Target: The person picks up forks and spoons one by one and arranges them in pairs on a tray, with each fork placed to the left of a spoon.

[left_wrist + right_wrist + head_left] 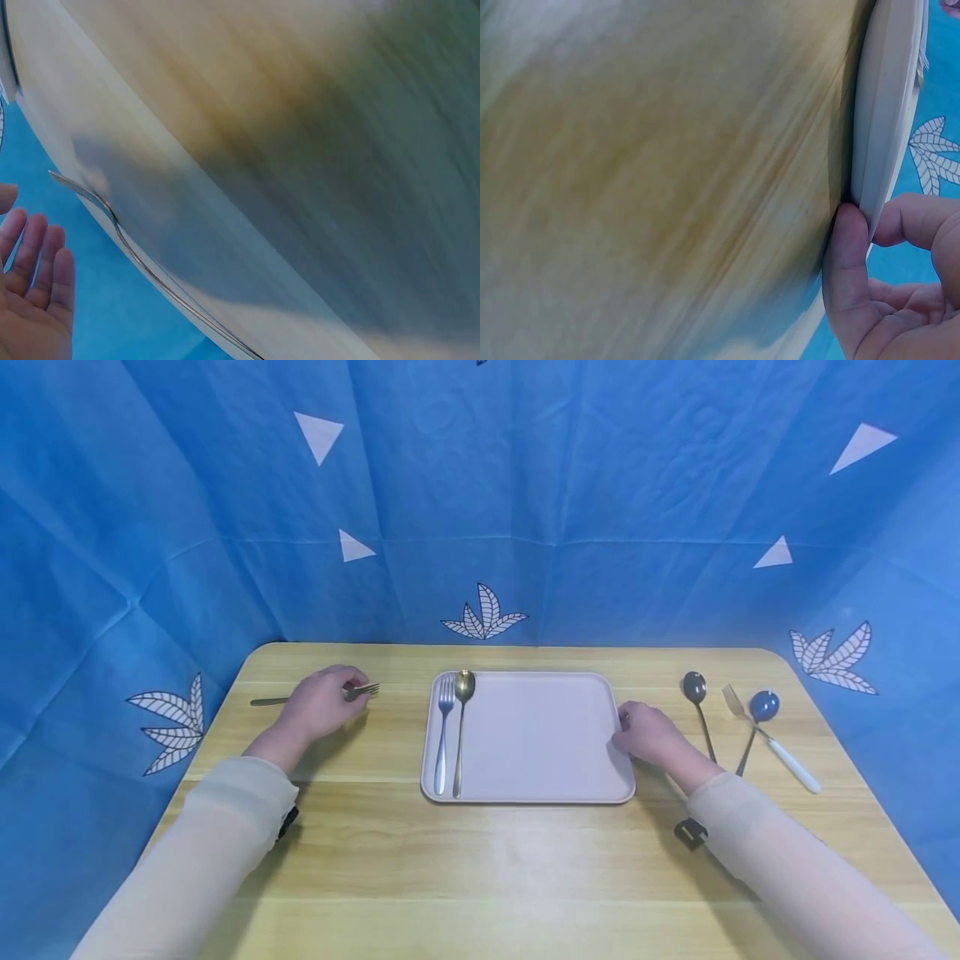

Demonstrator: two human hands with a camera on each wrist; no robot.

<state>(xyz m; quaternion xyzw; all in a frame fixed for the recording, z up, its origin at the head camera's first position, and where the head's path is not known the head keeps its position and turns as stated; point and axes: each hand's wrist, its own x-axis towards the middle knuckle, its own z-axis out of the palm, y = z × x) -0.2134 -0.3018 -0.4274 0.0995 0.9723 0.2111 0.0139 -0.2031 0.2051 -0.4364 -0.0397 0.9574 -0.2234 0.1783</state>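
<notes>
A pale pink tray [540, 735] lies on the wooden table, and my right hand [649, 732] pinches its right rim between thumb [847, 255] and forefinger. Inside the tray at its left side, a silver fork [442, 739] and a gold spoon [464, 687] lie side by side. Over at the left, my left hand [321, 700] hovers over another fork [268, 702], hiding its middle in the head view. From the left wrist, that fork [135, 253] shows on the tabletop, while the left fingers [30, 251] are relaxed and apart from it.
Right of the tray lie two dark spoons, one nearer [694, 687] and one farther right [764, 705], whose handle crosses a white-handled fork [793, 765]. A blue cloth [480, 485] hangs behind and beside the table [480, 877].
</notes>
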